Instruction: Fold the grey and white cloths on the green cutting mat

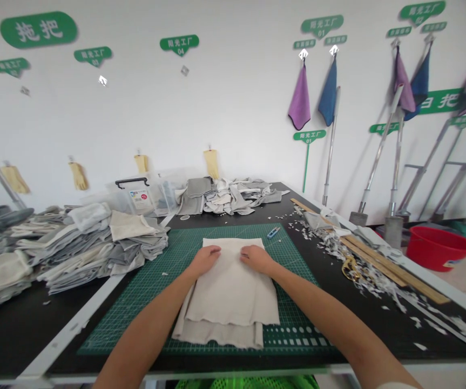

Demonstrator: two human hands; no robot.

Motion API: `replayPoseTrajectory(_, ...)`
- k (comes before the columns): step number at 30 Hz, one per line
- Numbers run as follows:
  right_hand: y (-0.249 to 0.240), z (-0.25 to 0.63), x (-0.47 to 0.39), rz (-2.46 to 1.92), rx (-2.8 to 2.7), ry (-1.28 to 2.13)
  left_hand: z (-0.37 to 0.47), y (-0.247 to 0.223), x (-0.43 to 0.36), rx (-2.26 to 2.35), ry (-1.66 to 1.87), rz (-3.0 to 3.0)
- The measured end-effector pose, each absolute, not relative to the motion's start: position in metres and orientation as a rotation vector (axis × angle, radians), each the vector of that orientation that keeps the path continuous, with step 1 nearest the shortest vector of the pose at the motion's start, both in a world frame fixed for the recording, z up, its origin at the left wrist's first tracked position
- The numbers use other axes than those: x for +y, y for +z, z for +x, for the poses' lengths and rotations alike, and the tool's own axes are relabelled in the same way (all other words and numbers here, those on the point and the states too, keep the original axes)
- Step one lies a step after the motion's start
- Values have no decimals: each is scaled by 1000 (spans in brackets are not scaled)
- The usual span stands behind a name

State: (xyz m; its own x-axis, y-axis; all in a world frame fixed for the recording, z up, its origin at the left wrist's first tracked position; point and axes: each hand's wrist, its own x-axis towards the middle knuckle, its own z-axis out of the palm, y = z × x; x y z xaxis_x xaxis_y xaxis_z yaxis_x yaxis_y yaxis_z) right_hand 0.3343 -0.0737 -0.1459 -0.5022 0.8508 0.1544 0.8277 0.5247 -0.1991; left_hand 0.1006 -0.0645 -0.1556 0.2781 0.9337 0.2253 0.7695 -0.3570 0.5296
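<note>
A beige folded cloth (228, 292) lies on the green cutting mat (135, 302), its layers unevenly overlapped at the near edge. On the left part of its far end, my left hand (206, 260) is closed, with curled fingers gripping the fabric. My right hand (256, 259) mirrors it on the right, fingers bent inward and closed on the same cloth. A short gap separates the two hands. The fingertips are partly hidden against the fabric. Just beyond the cloth's far right corner rests a small blue utility knife (274, 232).
Stacks of grey and beige cloths (82, 243) cover the left side. Behind the mat are a clear plastic box (143, 195) and a heap of fabric scraps (236, 195). To the right lie wooden rulers (374, 262), gold-handled scissors (350, 267) and white shreds. A red basin (439, 248) stands beyond the table.
</note>
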Motion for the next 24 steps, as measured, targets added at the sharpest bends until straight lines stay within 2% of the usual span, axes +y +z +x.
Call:
replayPoseTrajectory(15,-159,334,-71,-1457,-2456,100,62,-115,-94,1351,571,2193)
replayPoseTrajectory(24,-162,334,-70,-1492,-2436,99,62,-119,-108,1143,319,1648)
